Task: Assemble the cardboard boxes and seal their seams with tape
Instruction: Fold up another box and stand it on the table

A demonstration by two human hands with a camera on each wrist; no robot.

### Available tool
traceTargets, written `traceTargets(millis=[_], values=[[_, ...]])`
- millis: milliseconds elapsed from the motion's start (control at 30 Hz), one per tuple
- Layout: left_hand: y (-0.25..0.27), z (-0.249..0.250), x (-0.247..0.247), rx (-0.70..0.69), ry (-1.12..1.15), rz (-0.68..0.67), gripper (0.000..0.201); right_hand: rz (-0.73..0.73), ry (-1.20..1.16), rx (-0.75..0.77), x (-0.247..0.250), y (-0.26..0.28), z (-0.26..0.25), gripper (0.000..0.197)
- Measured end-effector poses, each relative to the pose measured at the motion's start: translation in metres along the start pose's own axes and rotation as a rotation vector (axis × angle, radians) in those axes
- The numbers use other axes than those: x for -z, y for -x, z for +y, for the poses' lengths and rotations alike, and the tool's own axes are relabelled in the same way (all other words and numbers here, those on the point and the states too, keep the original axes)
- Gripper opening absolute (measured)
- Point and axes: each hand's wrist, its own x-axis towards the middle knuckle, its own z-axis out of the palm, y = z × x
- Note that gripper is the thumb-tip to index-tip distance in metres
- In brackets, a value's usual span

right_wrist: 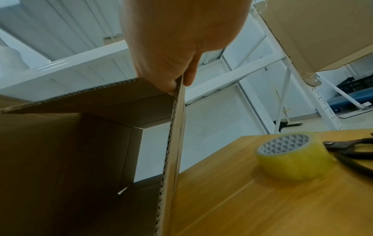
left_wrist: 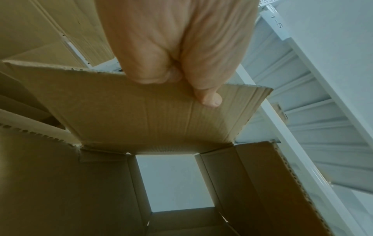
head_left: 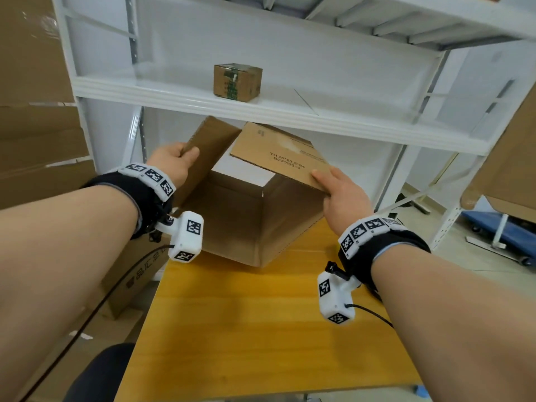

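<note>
Both hands up on the cardboard box (head_left: 249, 221), which sits on its side at the far end of the yellow wooden table (head_left: 261, 329), open straight through so the white wall shows at the back. Left hand (head_left: 171, 163) is clamped on the left flap (head_left: 208, 152), thumb on the inner face, fingers curled behind. Right hand (head_left: 342, 195) pinches the edge of the printed right flap (head_left: 278, 158), thumb on top. Over on the right of the table, a roll of clear tape (right_wrist: 292, 158) stands on its side, black scissors (right_wrist: 351, 151) just beside it. Behind the table, a white metal shelving rack (head_left: 261, 108), and one small taped box (head_left: 237, 81) alone on its shelf. Flat brown cartons (head_left: 34, 111) are stacked along the left, another large carton (head_left: 510, 158) pokes in at right, with a blue trolley (head_left: 493, 227) low on the pale floor beyond
</note>
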Motion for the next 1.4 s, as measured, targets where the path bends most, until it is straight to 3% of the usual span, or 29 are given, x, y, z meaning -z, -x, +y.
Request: traceTargets(millis=[267,433,600,733,933,1033,1100,1167,1300,1400], values=[[0.001,-0.008,0.004,0.108,0.042,-0.029,0.049,0.115,0.240,0.079,0.012,-0.008,-0.010,0.055],[0.005,-0.007,0.005,0.119,-0.085,-0.131,0.048,0.083,0.295,0.188,0.010,0.002,-0.009,0.053],[0.013,0.002,-0.003,0.112,-0.297,-0.230,0.043,0.082,0.294,0.194,0.021,-0.003,-0.009,0.056],[0.012,0.012,-0.010,0.243,-0.130,-0.263,0.040,0.088,0.339,0.214,0.033,-0.010,-0.020,0.061],[0.023,-0.001,-0.021,0.482,0.081,-0.297,0.029,-0.027,0.332,0.327,0.012,0.005,-0.030,0.062],[0.021,0.000,-0.017,0.391,0.093,-0.198,0.058,-0.018,0.342,0.326,0.013,0.003,-0.032,0.060],[0.020,0.005,-0.009,0.192,0.036,-0.187,0.092,-0.015,0.339,0.314,0.015,0.002,-0.032,0.059],[0.018,0.012,-0.004,-0.001,-0.081,-0.229,0.107,-0.013,0.329,0.300,0.019,0.003,-0.030,0.057],[0.017,0.025,-0.002,-0.166,-0.189,-0.372,0.083,-0.013,0.332,0.284,0.028,0.008,-0.022,0.053],[0.019,0.033,-0.006,-0.210,-0.287,-0.375,0.077,-0.027,0.358,0.281,0.031,0.010,-0.018,0.049]])
